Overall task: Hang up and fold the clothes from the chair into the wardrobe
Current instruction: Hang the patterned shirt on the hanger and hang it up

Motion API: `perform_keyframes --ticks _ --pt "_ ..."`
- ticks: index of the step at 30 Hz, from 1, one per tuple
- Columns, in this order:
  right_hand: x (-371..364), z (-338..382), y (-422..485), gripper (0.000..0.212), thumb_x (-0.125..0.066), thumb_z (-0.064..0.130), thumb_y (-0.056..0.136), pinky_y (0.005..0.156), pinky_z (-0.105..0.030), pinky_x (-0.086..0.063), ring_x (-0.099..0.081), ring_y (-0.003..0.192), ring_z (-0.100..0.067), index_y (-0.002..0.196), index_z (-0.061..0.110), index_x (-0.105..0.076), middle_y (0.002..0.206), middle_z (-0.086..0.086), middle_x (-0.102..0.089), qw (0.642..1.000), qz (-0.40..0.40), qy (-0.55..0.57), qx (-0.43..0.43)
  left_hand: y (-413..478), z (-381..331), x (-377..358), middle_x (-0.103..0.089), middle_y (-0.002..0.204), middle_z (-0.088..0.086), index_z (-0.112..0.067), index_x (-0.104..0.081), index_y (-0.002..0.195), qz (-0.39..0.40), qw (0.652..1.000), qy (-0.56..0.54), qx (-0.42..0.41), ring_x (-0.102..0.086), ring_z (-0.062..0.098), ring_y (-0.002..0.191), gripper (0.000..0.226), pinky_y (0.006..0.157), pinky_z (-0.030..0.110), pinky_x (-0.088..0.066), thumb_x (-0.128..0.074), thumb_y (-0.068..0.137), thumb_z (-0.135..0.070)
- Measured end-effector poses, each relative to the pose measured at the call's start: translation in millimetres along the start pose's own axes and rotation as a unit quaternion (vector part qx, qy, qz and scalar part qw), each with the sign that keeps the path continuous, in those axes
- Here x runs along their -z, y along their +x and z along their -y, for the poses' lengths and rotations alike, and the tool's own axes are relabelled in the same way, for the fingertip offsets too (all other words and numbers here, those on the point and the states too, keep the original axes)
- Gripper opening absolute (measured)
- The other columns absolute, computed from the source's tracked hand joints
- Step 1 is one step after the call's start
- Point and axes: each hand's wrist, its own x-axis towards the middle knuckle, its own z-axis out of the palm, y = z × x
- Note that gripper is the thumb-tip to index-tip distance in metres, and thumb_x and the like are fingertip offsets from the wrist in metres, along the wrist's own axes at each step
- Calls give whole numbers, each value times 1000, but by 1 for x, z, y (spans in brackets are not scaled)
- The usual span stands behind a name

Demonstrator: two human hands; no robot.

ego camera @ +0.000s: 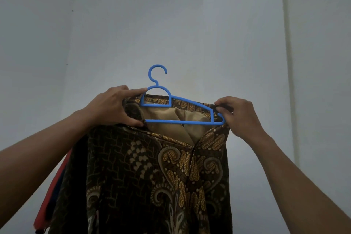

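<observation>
Your left hand (115,105) grips the batik shirt (152,176) at the blue hanger's (180,121) frame-left end, your right hand (241,114) pinches the frame-right end; the hook points up, nearer your left.

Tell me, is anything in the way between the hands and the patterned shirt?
No, nothing. The left hand grips the patterned shirt at one shoulder, and the right hand pinches the other shoulder by the blue hanger. The wardrobe is not in view.

Plain pale grey wall (190,15), dim light, a vertical ridge (285,43) at right.
</observation>
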Motion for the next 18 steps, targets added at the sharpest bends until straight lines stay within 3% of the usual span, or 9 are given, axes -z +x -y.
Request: perform_keyframes --ticks 5,11,13,18 --pt "-9 -2 2 22 -60 8 96 71 -36 -59 -66 83 -23 115 14 -69 98 -9 -70 970 8 -216 108 4 -9 4 -49 97 -10 -49 -36 147 -24 998 63 -9 -50 13 84 107 65 33 -46 -70 50 -81" --pt "-13 -5 -1 21 -61 6 95 71 -39 -58 -67 84 -25 113 11 -68 97 -8 -72 969 58 -208 120 8 -8 13 -50 98 -7 -47 -37 147 -26 992 125 -13 -54 16 80 105 59 30 -42 -78 55 -74" --pt "-15 -6 -3 17 -59 9 97 69 -37 -59 -68 81 -20 110 14 -69 95 -6 -72 978 75 -168 94 8 -7 15 -49 98 -6 -47 -36 148 -18 987 156 -18 -53 16 77 104 56 28 -38 -77 57 -74" --pt "-24 -6 -6 16 -64 6 94 70 -10 -52 -61 76 6 103 18 -71 90 6 -69 997 39 -55 22 5 -13 13 -51 102 -3 -44 -35 149 -13 981 191 -26 -50 15 73 104 54 26 -34 -73 58 -76"
